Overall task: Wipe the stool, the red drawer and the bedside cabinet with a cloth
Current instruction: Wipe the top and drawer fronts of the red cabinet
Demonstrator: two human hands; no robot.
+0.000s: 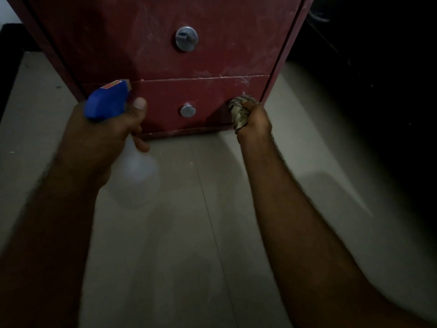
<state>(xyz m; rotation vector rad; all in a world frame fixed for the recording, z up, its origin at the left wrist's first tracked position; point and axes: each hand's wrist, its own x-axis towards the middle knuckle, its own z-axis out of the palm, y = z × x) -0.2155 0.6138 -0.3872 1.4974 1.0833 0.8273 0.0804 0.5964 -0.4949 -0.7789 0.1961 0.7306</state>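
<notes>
Cloth (240, 112) at the lower red drawer (163, 100) front.
The right hand (255, 120) clenches the bunched cloth at the drawer's right edge, beside the knob (188, 110); the left hand (104, 140) is curled round the spray bottle (106, 102) neck.

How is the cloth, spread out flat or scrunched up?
Scrunched up. The cloth is bunched into a wad in the right hand, whose fingers curl round it, at the right end of the lower red drawer.

Red drawer (212, 100), blue-topped spray bottle (106, 101), beige patterned cloth (240, 112)
</notes>
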